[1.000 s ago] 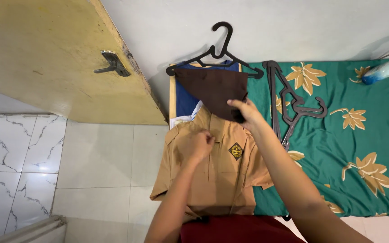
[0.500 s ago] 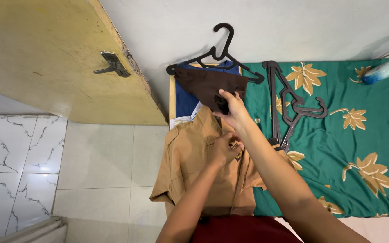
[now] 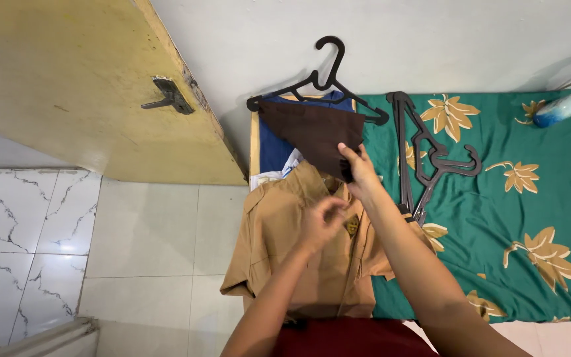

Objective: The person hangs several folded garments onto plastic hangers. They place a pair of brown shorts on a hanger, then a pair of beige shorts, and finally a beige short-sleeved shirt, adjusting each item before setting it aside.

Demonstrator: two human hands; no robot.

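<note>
Head view, straight down over a bed edge. Right hand (image 3: pixel 359 168) pinched shut on the lower corner of a dark brown cloth (image 3: pixel 315 135), thumb and fingertips closed around the fold, the rest of the cloth spread up and away from the fingers toward a black hanger (image 3: pixel 318 82). Left hand (image 3: pixel 322 221) loosely curled just below and to the left of the right fingers, resting on the chest of a tan shirt (image 3: pixel 285 244) near its buttoned front; holding anything between those fingers: cannot tell, palm turned away. Shirt lying flat, collar just under the right fingertips, one sleeve hanging off the bed edge toward the tiled floor (image 3: pixel 147 231).

Likely a matter of laying or lifting the brown cloth over the collar: best done with the pinch kept near the corner, the cloth kept taut so no crease forms, and the left hand pressing the shirt front flat so nothing drags out of line.

No true containers in sight. Closest thing to one, the green leaf-print bed sheet (image 3: pixel 523 218), bearing the shirt, a blue garment (image 3: pixel 272 149) beyond the fingers under the brown cloth, and a bundle of spare black hangers (image 3: pixel 424 155) to the right of the right hand. A yellow door (image 3: pixel 67 86) well off to the left.
</note>
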